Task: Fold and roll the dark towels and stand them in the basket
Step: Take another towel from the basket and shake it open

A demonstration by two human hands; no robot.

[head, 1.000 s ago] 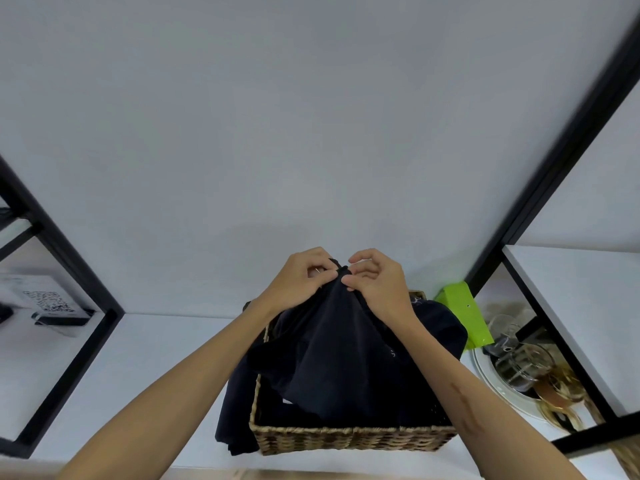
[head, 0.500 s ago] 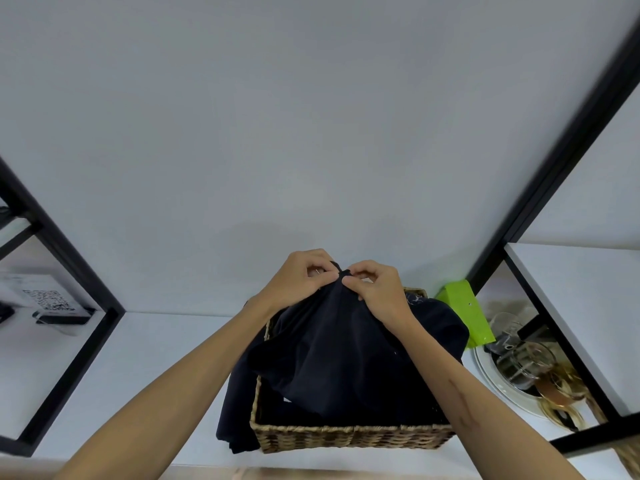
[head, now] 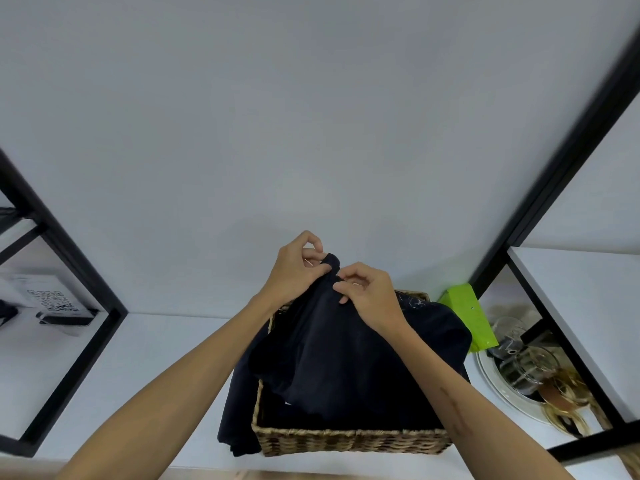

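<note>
Two hands, one towel lifted.
Our left hand (head: 294,271) and right hand (head: 369,296) pinch the dark towel (head: 332,348) above the basket (head: 349,441); we judge nothing rolled yet.

Both bare forearms reach forward and up from the lower corners and converge at mid-frame, the left from the lower left, the right from the lower right. The left hand (head: 296,271) is raised slightly higher, its back toward the camera, thumb and curled fingers pinching the top edge of the towel (head: 332,344). The right hand (head: 369,296) sits just beside and a little lower, its fingertips almost touching the left hand's, thumb and forefinger pinching the same edge while the other fingers curl loosely. A long dark mark runs along the right forearm.
</note>
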